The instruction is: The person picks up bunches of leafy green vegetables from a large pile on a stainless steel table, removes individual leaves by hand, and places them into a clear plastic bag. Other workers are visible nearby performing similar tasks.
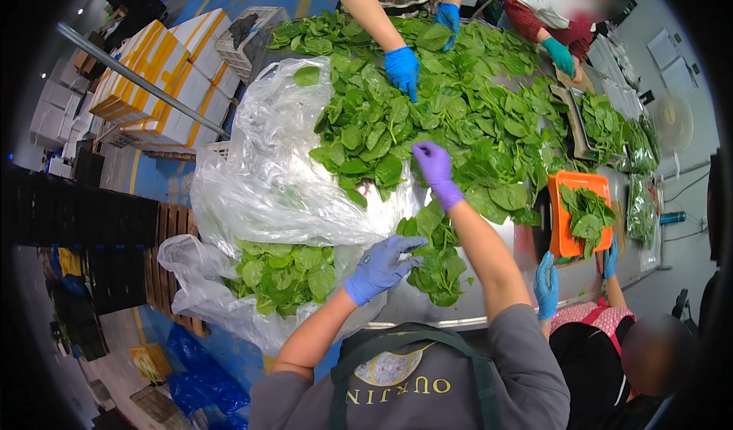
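My left hand [382, 268], in a violet-blue glove, has its fingers and thumb closed on the left edge of a bunch of leafy greens [439, 273] near the table's front edge. Further forward, my right hand [437, 172] wears a purple glove. Its fingers are curled together at the near side of a wide heap of leafy greens [473, 124]; what they pinch, if anything, is hidden. Crumpled clear plastic sheeting [259, 178] covers the table's left part, with another pile of leaves [286, 277] lying in it.
Across the table a person's blue-gloved hands [402, 71] reach into the heap. A green-gloved hand [560, 56] works at the far right. On the near right, another person's blue-gloved hands [546, 285] are by an orange tray [561, 235] of leaves. White boxes [164, 86] stand left.
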`<control>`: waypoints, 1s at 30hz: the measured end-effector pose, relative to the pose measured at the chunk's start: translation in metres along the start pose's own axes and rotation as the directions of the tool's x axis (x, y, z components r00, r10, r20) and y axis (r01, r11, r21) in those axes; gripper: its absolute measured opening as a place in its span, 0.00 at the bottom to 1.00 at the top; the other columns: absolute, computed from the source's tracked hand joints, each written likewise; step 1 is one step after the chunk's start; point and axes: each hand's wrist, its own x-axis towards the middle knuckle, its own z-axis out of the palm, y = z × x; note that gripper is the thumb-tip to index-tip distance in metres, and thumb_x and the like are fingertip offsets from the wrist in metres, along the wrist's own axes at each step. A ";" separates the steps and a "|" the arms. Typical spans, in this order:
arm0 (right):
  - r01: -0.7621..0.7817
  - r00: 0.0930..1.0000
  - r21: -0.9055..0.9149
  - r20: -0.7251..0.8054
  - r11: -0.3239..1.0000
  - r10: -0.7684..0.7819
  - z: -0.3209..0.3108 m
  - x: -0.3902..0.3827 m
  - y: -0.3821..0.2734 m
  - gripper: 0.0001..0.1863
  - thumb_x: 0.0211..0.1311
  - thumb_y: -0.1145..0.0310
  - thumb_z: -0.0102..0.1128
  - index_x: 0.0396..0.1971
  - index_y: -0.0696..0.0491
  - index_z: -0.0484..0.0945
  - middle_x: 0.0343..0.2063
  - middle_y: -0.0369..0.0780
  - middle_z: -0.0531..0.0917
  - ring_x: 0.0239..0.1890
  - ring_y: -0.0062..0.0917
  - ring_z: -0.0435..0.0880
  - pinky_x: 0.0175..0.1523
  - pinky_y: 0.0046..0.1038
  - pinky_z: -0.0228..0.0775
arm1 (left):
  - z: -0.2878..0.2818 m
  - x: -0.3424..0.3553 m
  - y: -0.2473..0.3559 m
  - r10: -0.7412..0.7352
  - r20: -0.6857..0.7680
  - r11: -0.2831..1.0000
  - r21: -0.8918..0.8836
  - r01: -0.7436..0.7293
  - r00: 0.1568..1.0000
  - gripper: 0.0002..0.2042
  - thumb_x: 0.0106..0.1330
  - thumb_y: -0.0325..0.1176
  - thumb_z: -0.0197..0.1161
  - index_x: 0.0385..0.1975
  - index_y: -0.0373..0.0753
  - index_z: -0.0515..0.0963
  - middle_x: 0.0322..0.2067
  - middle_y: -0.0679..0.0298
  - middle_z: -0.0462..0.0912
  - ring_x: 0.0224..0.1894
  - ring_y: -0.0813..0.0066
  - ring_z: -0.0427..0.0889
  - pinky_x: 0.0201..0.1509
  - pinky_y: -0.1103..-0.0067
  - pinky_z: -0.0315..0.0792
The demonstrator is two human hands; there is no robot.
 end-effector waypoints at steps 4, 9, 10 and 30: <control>-0.208 0.975 -0.146 0.051 0.967 0.217 0.056 0.024 0.012 0.16 0.53 0.57 0.60 0.28 0.58 0.79 0.22 0.41 0.81 0.24 0.23 0.79 0.31 0.24 0.69 | -0.027 0.012 0.005 -0.020 -0.049 1.000 0.021 0.021 0.999 0.16 0.58 0.33 0.59 0.47 0.44 0.74 0.42 0.59 0.78 0.42 0.66 0.78 0.47 0.75 0.71; -0.170 0.979 0.031 0.122 0.985 0.165 0.050 0.016 0.016 0.14 0.57 0.62 0.57 0.28 0.59 0.78 0.21 0.38 0.80 0.22 0.19 0.77 0.28 0.21 0.68 | -0.029 0.008 -0.022 -0.081 -0.096 0.993 -0.090 0.072 0.992 0.16 0.59 0.32 0.59 0.48 0.43 0.74 0.41 0.60 0.77 0.41 0.72 0.78 0.46 0.77 0.71; -0.177 0.977 0.125 0.139 0.976 0.160 0.043 0.008 0.018 0.12 0.59 0.64 0.54 0.30 0.58 0.77 0.23 0.35 0.80 0.23 0.17 0.76 0.28 0.18 0.67 | -0.027 0.008 -0.027 -0.087 -0.101 0.991 -0.109 0.076 0.991 0.16 0.59 0.32 0.59 0.48 0.42 0.74 0.41 0.60 0.77 0.41 0.73 0.78 0.46 0.78 0.71; -0.387 0.921 0.859 0.347 0.335 0.176 -0.100 -0.139 -0.077 0.13 0.65 0.65 0.46 0.34 0.61 0.74 0.23 0.36 0.75 0.24 0.18 0.72 0.32 0.18 0.63 | 0.017 0.035 -0.010 -0.271 -0.043 0.708 -0.686 0.169 0.962 0.14 0.62 0.26 0.56 0.47 0.31 0.71 0.41 0.64 0.77 0.42 0.80 0.74 0.49 0.85 0.68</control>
